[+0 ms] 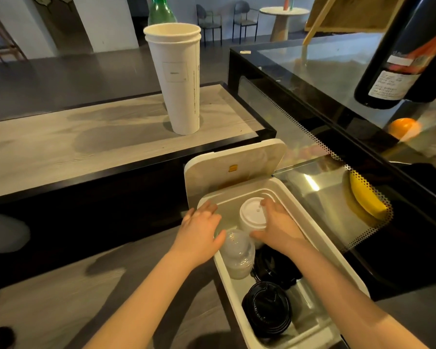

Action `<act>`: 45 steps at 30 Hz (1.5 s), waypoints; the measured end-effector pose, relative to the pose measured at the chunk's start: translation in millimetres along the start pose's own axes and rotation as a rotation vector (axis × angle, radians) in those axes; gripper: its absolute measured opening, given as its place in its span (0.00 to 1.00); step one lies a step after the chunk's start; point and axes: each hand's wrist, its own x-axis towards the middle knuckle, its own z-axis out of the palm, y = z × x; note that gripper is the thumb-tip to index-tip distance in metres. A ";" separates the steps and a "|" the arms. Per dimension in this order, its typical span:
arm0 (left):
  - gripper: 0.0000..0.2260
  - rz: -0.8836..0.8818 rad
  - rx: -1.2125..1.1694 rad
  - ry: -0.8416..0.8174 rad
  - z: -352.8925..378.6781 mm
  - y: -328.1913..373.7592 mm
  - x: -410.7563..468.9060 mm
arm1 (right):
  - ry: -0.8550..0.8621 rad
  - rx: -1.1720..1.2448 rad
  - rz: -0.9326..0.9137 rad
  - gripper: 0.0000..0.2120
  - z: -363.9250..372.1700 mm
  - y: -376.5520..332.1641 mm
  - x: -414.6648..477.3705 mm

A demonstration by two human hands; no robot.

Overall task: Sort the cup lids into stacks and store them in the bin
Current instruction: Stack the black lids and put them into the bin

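bin (224, 280) with clear lids (238, 253), black lids (267, 308), white lids (253, 214) gripped by right hand (277, 227) fingers (268, 204), left hand (199, 227) fingers (207, 206) apart

Paper cups (179, 79), banana (365, 196), bottle (398, 59)

bin (345, 273): white
far lid stack (253, 215) in bin: white
left lid stack (238, 255) in bin: clear
near lid stack (267, 308) in bin: black

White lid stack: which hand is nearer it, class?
Right. The right hand curls round the white lid stack; the left hand lies to its left, by the clear lids.
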 end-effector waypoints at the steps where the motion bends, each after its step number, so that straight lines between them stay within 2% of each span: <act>1: 0.20 -0.004 0.011 0.005 -0.8 0.5 -0.8 | 0.004 -0.077 -0.025 0.36 -0.7 0.0 -0.9; 4: 0.20 -0.033 0.053 0.015 -2.5 2.0 -2.7 | -0.055 -0.205 -0.094 0.36 -5.6 -0.4 -3.8; 8: 0.22 -0.043 0.070 -0.033 -3.4 3.3 -3.3 | -0.096 -0.201 -0.148 0.26 -5.6 4.9 -4.9; 10: 0.22 -0.039 0.087 -0.045 -3.4 3.3 -1.9 | -0.085 -0.232 -0.162 0.24 0.9 10.1 -2.1; 18: 0.21 -0.056 0.113 -0.056 -4.0 7.6 -2.3 | 0.009 -0.287 -0.141 0.24 19.0 15.1 -8.7; 22: 0.22 -0.062 0.140 -0.067 -9.6 11.8 -7.4 | -0.003 -0.277 -0.133 0.24 12.2 10.3 -15.2; 26: 0.24 -0.063 0.161 -0.002 -16.4 10.9 -21.2 | 0.077 -0.209 -0.145 0.27 -0.8 -0.2 -29.8; 31: 0.23 -0.111 0.100 0.122 -34.5 1.2 -52.4 | 0.192 -0.050 -0.261 0.26 -5.1 -37.4 -53.6; 37: 0.23 -0.235 0.050 0.185 -53.3 -35.4 -119.4 | 0.242 -0.118 -0.441 0.23 15.2 -105.5 -87.1; 40: 0.25 -0.276 0.036 0.183 -54.0 -62.8 -162.3 | 0.180 -0.079 -0.504 0.23 40.5 -138.6 -107.4; 45: 0.25 -0.374 0.009 0.105 -44.2 -124.3 -234.8 | -0.027 -0.103 -0.524 0.24 93.9 -199.0 -134.2</act>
